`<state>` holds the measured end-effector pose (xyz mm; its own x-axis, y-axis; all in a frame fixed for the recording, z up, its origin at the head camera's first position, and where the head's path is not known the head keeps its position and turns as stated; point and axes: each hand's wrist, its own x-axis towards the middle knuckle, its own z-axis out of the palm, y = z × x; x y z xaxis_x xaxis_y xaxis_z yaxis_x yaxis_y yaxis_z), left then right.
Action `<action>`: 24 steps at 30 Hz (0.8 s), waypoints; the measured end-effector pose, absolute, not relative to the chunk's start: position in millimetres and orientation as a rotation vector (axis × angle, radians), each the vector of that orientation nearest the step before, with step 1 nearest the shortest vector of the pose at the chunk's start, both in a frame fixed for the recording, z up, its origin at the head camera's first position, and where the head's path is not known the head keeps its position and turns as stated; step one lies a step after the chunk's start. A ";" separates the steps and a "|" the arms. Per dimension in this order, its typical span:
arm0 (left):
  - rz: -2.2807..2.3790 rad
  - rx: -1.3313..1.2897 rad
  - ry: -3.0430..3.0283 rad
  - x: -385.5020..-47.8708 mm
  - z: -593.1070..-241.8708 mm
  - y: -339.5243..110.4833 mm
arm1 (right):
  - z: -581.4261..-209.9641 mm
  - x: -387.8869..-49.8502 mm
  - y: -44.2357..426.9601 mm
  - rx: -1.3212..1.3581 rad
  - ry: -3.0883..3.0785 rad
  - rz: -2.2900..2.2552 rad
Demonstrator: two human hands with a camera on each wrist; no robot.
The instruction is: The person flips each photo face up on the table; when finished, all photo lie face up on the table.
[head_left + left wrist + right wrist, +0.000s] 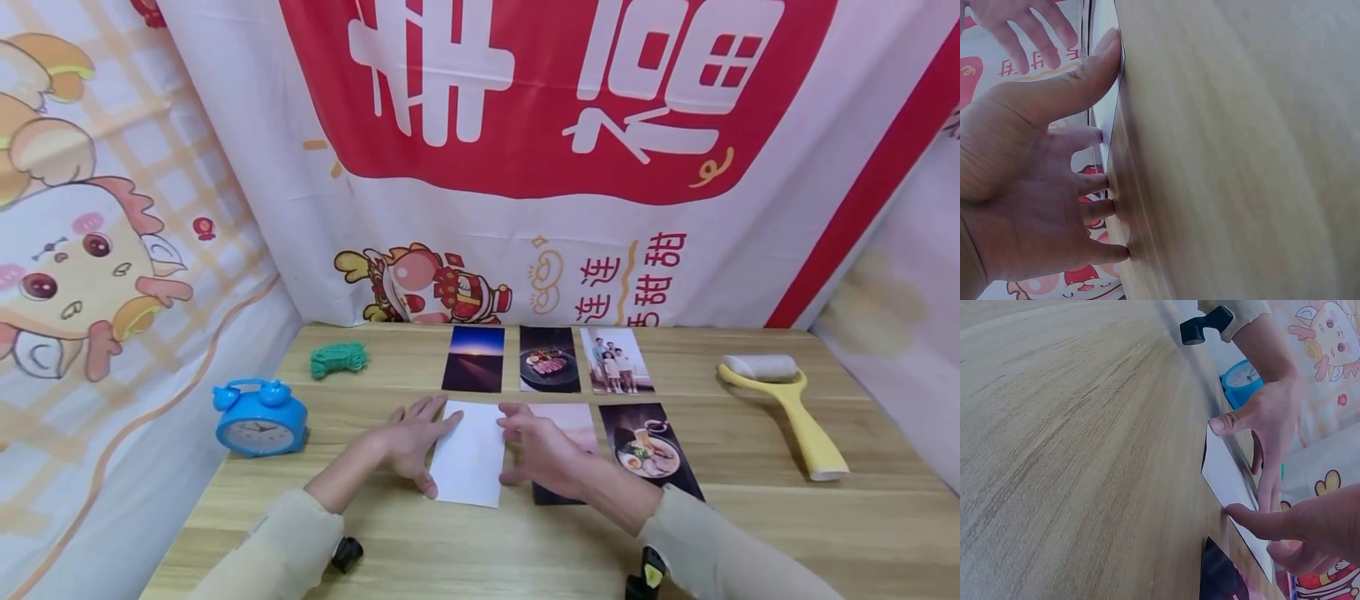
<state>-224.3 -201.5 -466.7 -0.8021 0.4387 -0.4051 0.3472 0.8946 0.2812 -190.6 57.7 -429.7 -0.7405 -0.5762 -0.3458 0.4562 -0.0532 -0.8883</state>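
A blank white card [468, 458] lies on the table at the front, between both hands. My left hand [412, 440] rests at its left edge, fingers spread; its thumb touches the near left corner, as the left wrist view also shows. At the right edge is my right hand [553, 454], thumb and fingertips beside the card; in the right wrist view the thumb [1254, 520] touches that edge. Partly under the right hand's outline lies a pink-and-dark photo [566, 417]. Next to it is a ramen photo [647, 454].
Behind lie a sunset photo [474, 358], a steak-plate photo [550, 358] and a family photo [618, 360]. On the left are a blue alarm clock [261, 421] and a green yarn bundle [339, 358]. A yellow-handled lint roller [795, 408] lies right. Printed curtains [525, 167] border the table.
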 end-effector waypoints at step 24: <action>0.259 0.613 2.607 -232.5 -482.4 -206.8 | -431.9 -193.2 61.0 0.057 1.468 -1.968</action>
<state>-232.5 -206.8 -482.4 -0.8014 0.4611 -0.3809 0.3772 0.8839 0.2765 -193.2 61.0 -431.9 -0.7729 -0.4831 -0.4114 0.5320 -0.1399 -0.8351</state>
